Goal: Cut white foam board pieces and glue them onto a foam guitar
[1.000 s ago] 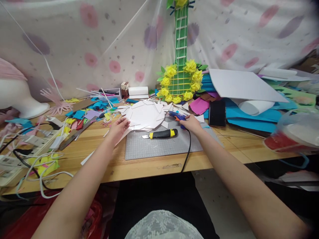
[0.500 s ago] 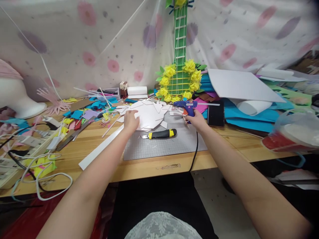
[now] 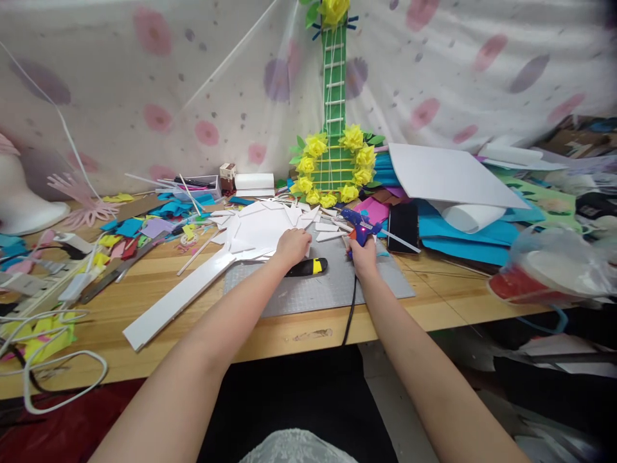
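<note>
My right hand [image 3: 364, 254] is wrapped round the handle of a blue hot glue gun [image 3: 361, 225], whose small light glows. A translucent glue stick [image 3: 401, 239] sticks out of its back end. My left hand [image 3: 293, 247] is at the lower right edge of a white foam board shape [image 3: 263, 228] with pointed pieces round its rim. Its fingers are curled, and whatever is in them is hidden. A long white strip [image 3: 176, 302] runs from the shape toward the lower left. Partly behind my left hand, a black and yellow utility knife [image 3: 308, 267] lies on the grey cutting mat [image 3: 308, 299].
A green paper guitar with yellow flowers [image 3: 332, 154] stands at the back. Coloured scraps [image 3: 159, 222] and white cables [image 3: 62, 379] cover the left side. To the right are a black phone [image 3: 403, 226], blue sheets [image 3: 467, 235] and a bagged red cup [image 3: 520, 283].
My left hand has moved right across the white shape to its lower right edge. The glue gun has turned and dropped slightly in my right hand. The view has shifted a little.
</note>
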`<control>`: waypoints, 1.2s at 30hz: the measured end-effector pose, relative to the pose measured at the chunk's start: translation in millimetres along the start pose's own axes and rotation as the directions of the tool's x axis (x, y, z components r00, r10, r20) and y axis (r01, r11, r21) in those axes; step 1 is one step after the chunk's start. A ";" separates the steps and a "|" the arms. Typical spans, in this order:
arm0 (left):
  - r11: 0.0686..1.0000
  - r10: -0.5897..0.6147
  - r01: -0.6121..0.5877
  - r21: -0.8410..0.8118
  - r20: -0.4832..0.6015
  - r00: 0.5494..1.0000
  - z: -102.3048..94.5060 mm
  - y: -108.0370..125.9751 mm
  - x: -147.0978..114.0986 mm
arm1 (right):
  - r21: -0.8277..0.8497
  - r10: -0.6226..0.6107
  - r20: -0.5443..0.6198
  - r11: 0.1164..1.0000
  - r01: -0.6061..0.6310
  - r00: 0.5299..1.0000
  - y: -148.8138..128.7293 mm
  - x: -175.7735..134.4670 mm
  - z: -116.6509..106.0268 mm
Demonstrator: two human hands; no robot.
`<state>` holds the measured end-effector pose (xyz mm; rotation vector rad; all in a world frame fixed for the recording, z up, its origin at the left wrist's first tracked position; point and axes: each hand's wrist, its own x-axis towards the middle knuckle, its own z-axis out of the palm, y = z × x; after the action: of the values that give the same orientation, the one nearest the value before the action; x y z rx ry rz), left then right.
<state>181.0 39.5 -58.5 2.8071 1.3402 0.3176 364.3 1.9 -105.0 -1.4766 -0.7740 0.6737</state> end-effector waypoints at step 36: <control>-0.618 -0.281 0.288 -0.731 0.548 0.788 -33.8 -51.1 -35.1 | -0.011 -0.055 0.685 0.996 0.086 0.727 -81.9 -29.4 7.2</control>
<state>113.8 42.3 -36.8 0.5311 0.8497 0.8602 335.3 -17.3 -24.9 -1.2098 -1.4137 1.1811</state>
